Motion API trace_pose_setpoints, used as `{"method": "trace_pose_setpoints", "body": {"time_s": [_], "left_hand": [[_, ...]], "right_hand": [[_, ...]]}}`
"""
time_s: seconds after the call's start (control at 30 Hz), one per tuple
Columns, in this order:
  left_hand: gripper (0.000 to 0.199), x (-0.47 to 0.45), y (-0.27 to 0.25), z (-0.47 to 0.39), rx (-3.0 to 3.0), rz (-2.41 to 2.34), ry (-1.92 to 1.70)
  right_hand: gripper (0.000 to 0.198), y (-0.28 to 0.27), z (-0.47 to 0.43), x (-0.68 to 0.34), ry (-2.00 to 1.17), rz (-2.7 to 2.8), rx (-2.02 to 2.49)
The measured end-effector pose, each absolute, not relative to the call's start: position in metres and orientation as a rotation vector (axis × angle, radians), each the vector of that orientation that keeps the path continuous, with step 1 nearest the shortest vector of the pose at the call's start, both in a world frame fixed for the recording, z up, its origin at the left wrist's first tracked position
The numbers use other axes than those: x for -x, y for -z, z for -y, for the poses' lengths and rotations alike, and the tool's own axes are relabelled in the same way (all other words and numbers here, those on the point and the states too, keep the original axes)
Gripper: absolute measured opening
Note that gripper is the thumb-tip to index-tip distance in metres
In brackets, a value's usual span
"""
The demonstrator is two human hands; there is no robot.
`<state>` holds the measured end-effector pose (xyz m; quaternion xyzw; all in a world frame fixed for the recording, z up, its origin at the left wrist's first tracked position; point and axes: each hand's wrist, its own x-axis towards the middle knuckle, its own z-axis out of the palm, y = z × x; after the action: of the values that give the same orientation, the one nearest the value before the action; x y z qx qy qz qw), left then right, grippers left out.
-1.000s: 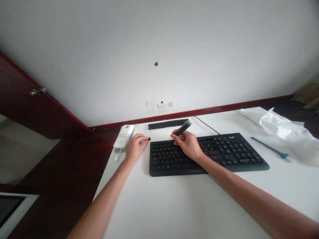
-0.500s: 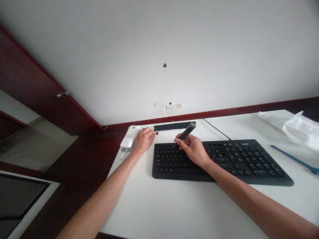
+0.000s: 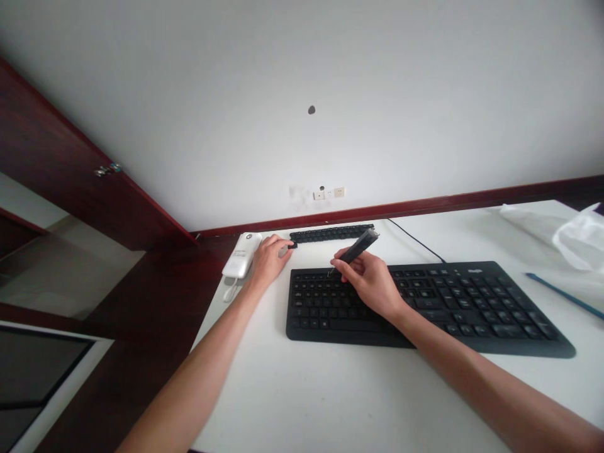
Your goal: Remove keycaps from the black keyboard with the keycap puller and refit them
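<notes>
My right hand [image 3: 370, 283] is closed around a black keycap puller [image 3: 359, 244], its thin wire tips pointing down at the upper-left keys of a black keyboard [image 3: 453, 302]. Some keys beside that hand show as bare sockets. Over on the left, my left hand [image 3: 270, 259] pinches a small black keycap [image 3: 293, 245] between thumb and fingers, at the left end of a row of loose black keycaps [image 3: 330, 234]. Whether the pinched keycap touches the row, I cannot tell. My right hand and forearm cover part of the keyboard's middle.
Beside my left hand lies a white power bank [image 3: 242, 255] with a short cable loop. A white bag [image 3: 585, 236] and a dark blue stick [image 3: 564, 292] lie at the right of the white table [image 3: 302, 396]. The keyboard's cable [image 3: 418, 241] runs toward the wall.
My left hand has brought the keycap slightly closer to the left end of the row. My right hand stays over the same keys with the puller. The view has shifted slightly.
</notes>
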<state>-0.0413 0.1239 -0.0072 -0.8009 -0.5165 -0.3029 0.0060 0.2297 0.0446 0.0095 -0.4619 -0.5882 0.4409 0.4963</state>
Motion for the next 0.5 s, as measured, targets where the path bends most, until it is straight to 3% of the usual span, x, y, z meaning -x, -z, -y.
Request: {"method": "trace_pose_setpoints", "body": {"time_s": [0.5], "left_hand": [[0.020, 0.0418, 0.0080, -0.1270, 2.455, 1.698, 1.014]], "right_hand": [[0.036, -0.0123, -0.0436, -0.2282, -1.121, 1.362, 1.098]]}}
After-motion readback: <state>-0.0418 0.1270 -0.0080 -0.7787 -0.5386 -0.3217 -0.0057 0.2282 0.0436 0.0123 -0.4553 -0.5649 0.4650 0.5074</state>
